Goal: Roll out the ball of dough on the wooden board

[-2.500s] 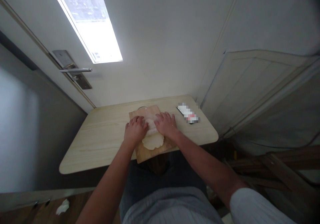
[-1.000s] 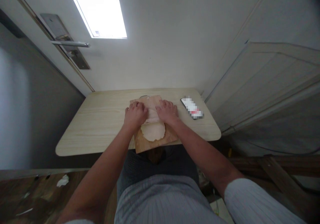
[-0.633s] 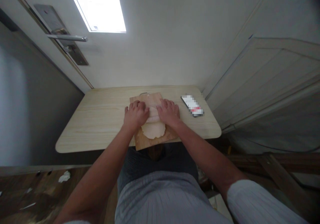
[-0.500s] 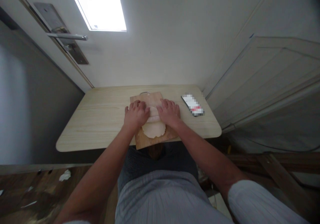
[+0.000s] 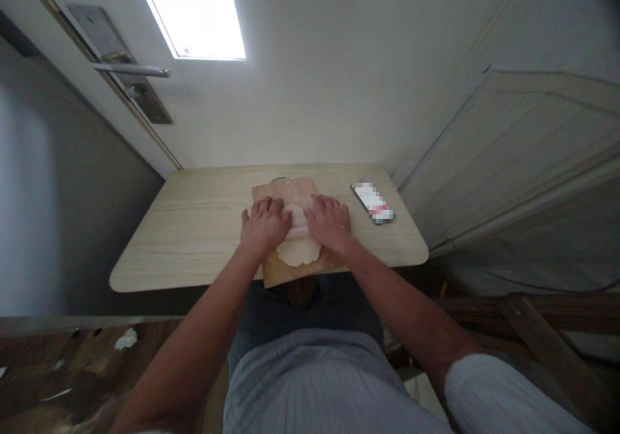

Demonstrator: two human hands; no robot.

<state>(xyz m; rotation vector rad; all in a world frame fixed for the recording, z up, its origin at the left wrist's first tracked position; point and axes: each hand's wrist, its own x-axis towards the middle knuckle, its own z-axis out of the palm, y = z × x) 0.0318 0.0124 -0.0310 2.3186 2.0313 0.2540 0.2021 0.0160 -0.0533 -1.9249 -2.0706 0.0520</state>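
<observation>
A flattened sheet of pale dough (image 5: 299, 253) with an uneven edge lies on a wooden cutting board (image 5: 285, 275). Across the dough runs a pale, floury rolling pin (image 5: 298, 231), of which only the middle shows between my hands. My left hand (image 5: 265, 221) bears down on its left end, fingers forward and somewhat bent. At the other end my right hand (image 5: 329, 219) presses in the same way. Both palms hide the pin's ends, and the two thumbs point inward over the dough.
The board rests on a light wood-grain table (image 5: 194, 227) and juts past its front edge. To the right lies a phone (image 5: 372, 203) with a blurred screen. A white door with a metal handle (image 5: 130, 70) stands behind the table.
Both hands stay on the rolling pin, with barely any shift in position. Dough, board and phone look the same.
</observation>
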